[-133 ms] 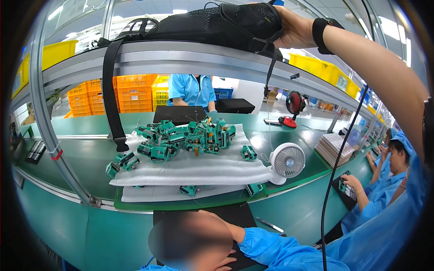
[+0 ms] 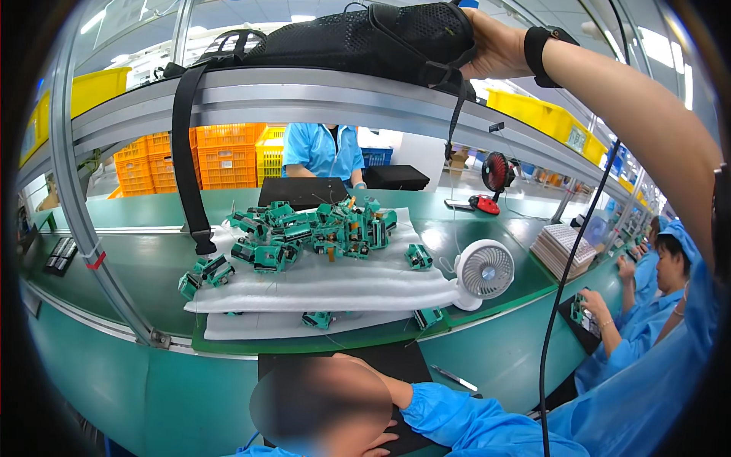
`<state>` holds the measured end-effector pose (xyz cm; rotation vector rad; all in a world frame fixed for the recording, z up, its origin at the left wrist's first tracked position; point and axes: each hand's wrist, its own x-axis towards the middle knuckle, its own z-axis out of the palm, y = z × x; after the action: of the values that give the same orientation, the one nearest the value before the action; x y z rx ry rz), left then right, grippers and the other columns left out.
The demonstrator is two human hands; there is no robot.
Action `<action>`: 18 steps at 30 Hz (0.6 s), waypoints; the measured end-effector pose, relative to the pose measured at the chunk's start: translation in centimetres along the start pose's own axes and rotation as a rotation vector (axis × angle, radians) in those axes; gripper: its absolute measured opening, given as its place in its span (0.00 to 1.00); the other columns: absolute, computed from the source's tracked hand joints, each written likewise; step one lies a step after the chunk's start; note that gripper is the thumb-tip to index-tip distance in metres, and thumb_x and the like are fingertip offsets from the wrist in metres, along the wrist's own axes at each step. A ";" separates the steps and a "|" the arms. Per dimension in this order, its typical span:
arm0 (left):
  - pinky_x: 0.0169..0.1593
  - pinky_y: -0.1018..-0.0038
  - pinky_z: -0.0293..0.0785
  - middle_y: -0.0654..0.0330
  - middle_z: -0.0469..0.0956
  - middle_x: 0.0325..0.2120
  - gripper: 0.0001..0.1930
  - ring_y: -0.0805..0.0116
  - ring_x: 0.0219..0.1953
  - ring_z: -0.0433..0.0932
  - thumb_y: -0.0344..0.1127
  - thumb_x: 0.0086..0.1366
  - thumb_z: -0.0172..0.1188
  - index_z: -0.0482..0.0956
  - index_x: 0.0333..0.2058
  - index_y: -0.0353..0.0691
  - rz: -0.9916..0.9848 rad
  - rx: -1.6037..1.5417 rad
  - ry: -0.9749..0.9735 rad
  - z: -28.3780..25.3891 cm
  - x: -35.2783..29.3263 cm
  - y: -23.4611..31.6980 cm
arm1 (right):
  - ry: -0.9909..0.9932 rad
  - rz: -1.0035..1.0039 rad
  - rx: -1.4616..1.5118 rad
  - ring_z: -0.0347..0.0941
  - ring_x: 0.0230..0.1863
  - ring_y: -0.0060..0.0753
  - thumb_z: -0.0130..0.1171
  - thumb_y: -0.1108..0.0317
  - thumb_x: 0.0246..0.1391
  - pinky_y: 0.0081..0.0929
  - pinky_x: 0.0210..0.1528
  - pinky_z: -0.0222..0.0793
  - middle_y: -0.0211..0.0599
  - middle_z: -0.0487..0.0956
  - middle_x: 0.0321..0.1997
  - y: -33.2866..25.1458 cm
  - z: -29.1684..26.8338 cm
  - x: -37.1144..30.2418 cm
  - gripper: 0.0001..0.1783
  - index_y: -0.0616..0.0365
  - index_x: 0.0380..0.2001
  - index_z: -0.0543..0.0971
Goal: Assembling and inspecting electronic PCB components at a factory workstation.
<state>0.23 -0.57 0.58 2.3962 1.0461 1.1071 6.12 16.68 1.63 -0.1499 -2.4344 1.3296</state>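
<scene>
Reaching up, the right hand (image 2: 499,47) is pressing on a black backpack (image 2: 365,38) lying on the overhead shelf (image 2: 304,99); its fingers are hidden behind the bag, their grip unclear. The left hand is lying outside the picture.

A black mesh backpack (image 2: 358,42) is lying on its side along the top metal shelf (image 2: 304,103), bulging toward the right end. One broad black strap (image 2: 186,160) is hanging straight down off the shelf's front edge, its end dangling above the bench, while a thinner strap is drooping near the right end.
</scene>
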 end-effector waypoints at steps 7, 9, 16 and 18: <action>0.59 0.55 0.68 0.48 0.73 0.55 0.18 0.46 0.58 0.71 0.40 0.61 0.63 0.78 0.49 0.40 -0.001 -0.016 0.000 0.2 0.0 -0.4 | 0.011 -0.006 0.004 0.74 0.45 0.34 0.57 0.70 0.60 0.31 0.49 0.70 0.31 0.84 0.39 0.4 -0.1 -0.1 0.11 0.56 0.46 0.82; 0.59 0.55 0.68 0.47 0.73 0.55 0.18 0.46 0.58 0.71 0.40 0.61 0.63 0.78 0.49 0.40 -0.002 -0.018 -0.010 0.0 0.2 -0.3 | 0.011 -0.001 0.009 0.74 0.45 0.34 0.57 0.70 0.60 0.31 0.49 0.70 0.31 0.84 0.39 0.3 -0.1 -0.1 0.11 0.56 0.45 0.82; 0.60 0.55 0.67 0.47 0.73 0.55 0.18 0.46 0.58 0.70 0.39 0.61 0.63 0.78 0.49 0.39 -0.025 -0.029 -0.023 -0.3 0.3 -0.1 | 0.013 -0.002 0.011 0.74 0.45 0.33 0.58 0.69 0.60 0.30 0.48 0.70 0.30 0.84 0.40 0.5 0.0 0.0 0.11 0.56 0.45 0.82; 0.60 0.55 0.67 0.47 0.73 0.55 0.18 0.46 0.58 0.70 0.39 0.61 0.63 0.78 0.49 0.39 -0.024 -0.031 -0.026 -0.3 0.3 -0.1 | 0.010 0.007 0.013 0.74 0.46 0.33 0.58 0.70 0.60 0.30 0.48 0.70 0.30 0.84 0.40 0.3 -0.1 0.0 0.11 0.56 0.46 0.82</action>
<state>0.08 -0.33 0.88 2.3609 1.0393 1.0738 6.16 16.92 1.42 -0.1616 -2.4189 1.3448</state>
